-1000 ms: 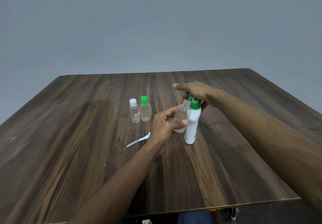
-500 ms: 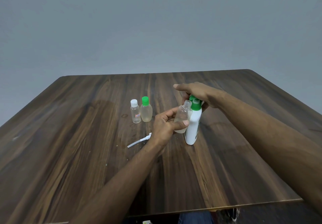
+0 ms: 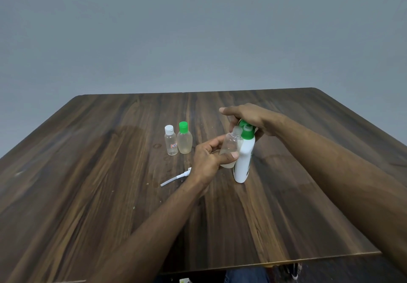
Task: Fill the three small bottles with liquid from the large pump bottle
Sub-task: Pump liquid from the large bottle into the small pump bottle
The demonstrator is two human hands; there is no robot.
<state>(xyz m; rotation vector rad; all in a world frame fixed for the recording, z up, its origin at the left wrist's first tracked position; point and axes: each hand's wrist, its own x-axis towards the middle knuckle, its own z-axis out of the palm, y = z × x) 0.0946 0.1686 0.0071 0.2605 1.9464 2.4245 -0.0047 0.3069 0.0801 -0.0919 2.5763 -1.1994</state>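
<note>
Pump bottle [image 3: 243,161], white with a green collar and pump head, stands upright on the wooden table [image 3: 110,194] a little right of the middle. Right hand [image 3: 251,118] lies over the pump head from above, index finger stretched out to the left and the remaining fingers curled down around the green top; how firmly they close on it cannot be told, since the hand covers them. Pressed against the left side of the big bottle is an uncapped clear small bottle [image 3: 231,146], tilted a bit with its open neck just beside the pump head. Left hand [image 3: 209,158] grips this small bottle around its lower half, thumb across the front and fingers wrapped behind. A shallow layer of pale liquid seems to sit in its base, though the thumb hides most of it.

Further left on the table, well apart from the hands, two more small bottles stand upright and touching: a clear one with a white cap [image 3: 170,140] and a red label, and a yellowish one with a green cap [image 3: 184,138]. Nearer the person, a white tube piece [image 3: 174,178] lies flat beside the left wrist.
</note>
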